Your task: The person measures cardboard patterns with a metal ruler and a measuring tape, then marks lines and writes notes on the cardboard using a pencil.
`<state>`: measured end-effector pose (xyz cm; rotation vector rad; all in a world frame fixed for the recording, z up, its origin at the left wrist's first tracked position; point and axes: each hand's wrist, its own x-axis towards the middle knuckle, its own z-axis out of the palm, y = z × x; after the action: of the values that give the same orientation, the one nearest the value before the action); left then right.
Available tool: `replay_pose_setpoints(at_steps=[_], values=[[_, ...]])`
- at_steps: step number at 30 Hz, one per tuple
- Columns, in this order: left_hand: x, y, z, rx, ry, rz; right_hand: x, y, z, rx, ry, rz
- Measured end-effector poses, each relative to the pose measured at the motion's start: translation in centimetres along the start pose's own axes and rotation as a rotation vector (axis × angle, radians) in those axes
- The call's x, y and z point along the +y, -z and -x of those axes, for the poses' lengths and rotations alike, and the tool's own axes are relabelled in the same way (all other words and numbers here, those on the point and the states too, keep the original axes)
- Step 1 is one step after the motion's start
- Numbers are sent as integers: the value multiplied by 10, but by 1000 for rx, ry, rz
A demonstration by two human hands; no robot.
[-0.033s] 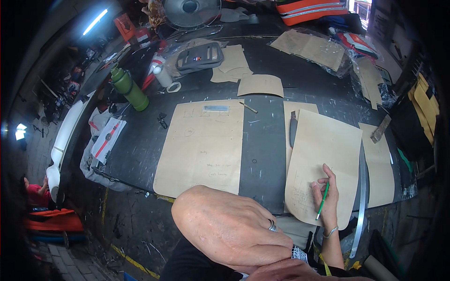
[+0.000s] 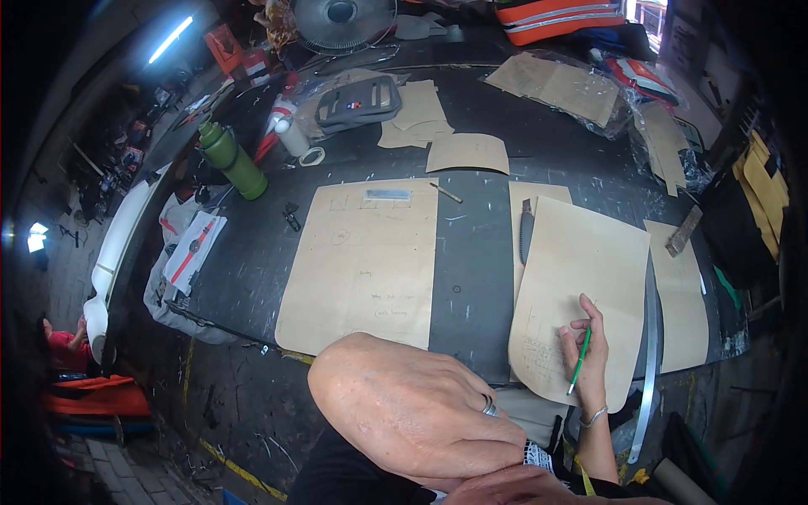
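My left hand [image 2: 412,404] is raised close to the view, back outward, with a ring on one finger. Its fingers are bent and pressed together; their tips are hidden, and so is anything in them. Farther right, my right hand [image 2: 592,353] rests over a tan paper sheet [image 2: 581,252] with rounded lower corners and faint handwriting. It holds a green pencil [image 2: 581,362], tip down toward the sheet, with the index finger stretched forward. To the left lies another marked tan sheet [image 2: 353,252] with a small metallic strip [image 2: 388,194] near its top edge.
A grey-handled cutter [image 2: 526,231] lies beside the right sheet. Along that sheet's right side runs a long metal ruler [image 2: 648,370]. Farther off are a green bottle [image 2: 234,160], a tape roll [image 2: 312,156], a grey pouch [image 2: 359,103] and a fan [image 2: 343,21].
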<state>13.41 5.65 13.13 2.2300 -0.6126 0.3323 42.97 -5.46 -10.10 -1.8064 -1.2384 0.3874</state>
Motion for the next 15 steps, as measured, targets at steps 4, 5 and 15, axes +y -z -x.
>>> replay_pose_setpoints(at_steps=[4,5,15], values=[[0,0,0,18,-7,-13,-1,-3,-1,-10,5,-4],[0,-1,0,22,-3,-13,-1,-3,-2,-12,17,-6],[-12,-6,-17,-78,113,-36,6,-1,-1,-33,-12,-26]])
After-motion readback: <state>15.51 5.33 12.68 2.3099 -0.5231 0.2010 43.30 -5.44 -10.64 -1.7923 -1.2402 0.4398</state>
